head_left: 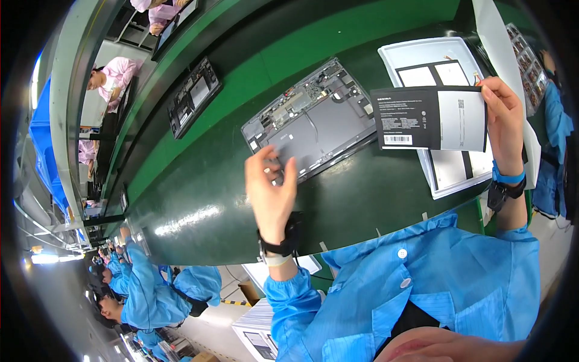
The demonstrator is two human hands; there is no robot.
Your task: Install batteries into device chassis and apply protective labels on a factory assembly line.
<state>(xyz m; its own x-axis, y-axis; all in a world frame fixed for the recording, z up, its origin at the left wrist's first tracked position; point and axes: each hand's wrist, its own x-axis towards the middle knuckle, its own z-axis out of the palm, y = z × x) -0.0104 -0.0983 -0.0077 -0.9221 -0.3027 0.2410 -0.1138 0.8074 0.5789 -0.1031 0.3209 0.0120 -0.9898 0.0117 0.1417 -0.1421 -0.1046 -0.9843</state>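
**Edge grip, exposed parts**

My right hand (pixel 503 114) pinches the flat black-and-silver rectangular battery pack (pixel 407 111) by its right edge, above the white plastic tray (pixel 419 48); a slackening pinch could drop it. My left hand (pixel 271 184), fingers parted and holding nothing, could snag the thin dark cable on the uncovered grey rectangular laptop base (pixel 338 130).

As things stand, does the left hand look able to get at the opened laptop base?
Probably yes: the left hand is spread at the near edge of the opened laptop base, with nothing visible between them. The flat pack in the right hand is off to the right.
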